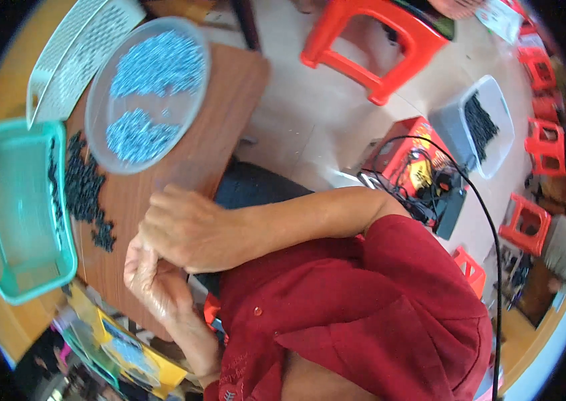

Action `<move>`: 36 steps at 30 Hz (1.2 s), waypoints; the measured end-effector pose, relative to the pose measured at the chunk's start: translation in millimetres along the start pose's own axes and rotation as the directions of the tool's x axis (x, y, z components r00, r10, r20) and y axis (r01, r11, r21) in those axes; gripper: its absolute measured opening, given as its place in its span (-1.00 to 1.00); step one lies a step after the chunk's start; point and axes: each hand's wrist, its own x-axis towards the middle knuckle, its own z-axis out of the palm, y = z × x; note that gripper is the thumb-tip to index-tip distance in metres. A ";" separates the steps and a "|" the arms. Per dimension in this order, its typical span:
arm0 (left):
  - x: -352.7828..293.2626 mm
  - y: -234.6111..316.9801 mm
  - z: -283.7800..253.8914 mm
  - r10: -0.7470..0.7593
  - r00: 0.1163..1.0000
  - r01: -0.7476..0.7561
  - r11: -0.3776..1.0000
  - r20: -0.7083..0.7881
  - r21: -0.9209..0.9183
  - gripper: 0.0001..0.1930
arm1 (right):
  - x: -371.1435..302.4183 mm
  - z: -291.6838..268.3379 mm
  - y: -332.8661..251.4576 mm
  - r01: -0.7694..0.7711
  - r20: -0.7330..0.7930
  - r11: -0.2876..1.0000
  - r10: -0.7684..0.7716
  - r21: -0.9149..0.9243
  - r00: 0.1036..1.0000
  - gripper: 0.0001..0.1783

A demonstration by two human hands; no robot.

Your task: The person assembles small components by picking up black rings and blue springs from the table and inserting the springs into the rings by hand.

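My right hand and my left hand meet over the near edge of the brown table. Both have their fingers pressed together, and whatever they hold is hidden. Small black pieces lie in a loose heap on the wood beside my hands. Beyond them, a translucent round tub contains two heaps of small blue pieces. A green plastic basin stands to the left, with some black pieces along its right side.
A pale green perforated basket leans behind the tub. Across the floor are a red stool, a red box with tangled black cables, and a grey bin holding black pieces. A black cable hangs down the right side.
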 end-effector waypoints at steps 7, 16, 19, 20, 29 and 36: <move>-3.3 0.6 -2.7 0.022 0.994 -0.019 0.999 0.103 -0.037 -0.79 | 7.7 -4.6 4.8 -0.070 0.032 0.997 0.069 0.029 0.997 -0.61; -6.1 5.4 -12.8 0.143 0.988 -0.142 0.989 0.063 -0.030 -0.78 | 17.1 14.0 1.0 0.043 -0.008 0.992 -0.042 0.121 0.999 -0.64; -7.4 7.2 -13.7 0.145 0.988 -0.142 0.988 0.053 -0.057 -0.78 | 19.0 16.1 1.0 0.059 0.016 0.989 -0.061 0.136 0.998 -0.62; -7.0 6.0 -15.2 0.156 0.987 -0.153 0.986 0.042 -0.062 -0.78 | 19.5 17.0 1.7 0.063 0.021 0.988 -0.066 0.140 0.998 -0.62; -1.1 2.1 -23.9 0.140 0.990 -0.138 0.983 0.002 -0.117 -0.80 | 19.6 29.5 6.5 0.109 0.057 0.984 -0.118 0.139 0.991 -0.61; -0.1 6.5 -24.0 0.184 0.983 -0.184 0.978 -0.006 -0.099 -0.86 | 20.8 34.9 3.9 0.098 0.028 0.989 -0.102 0.113 0.994 -0.64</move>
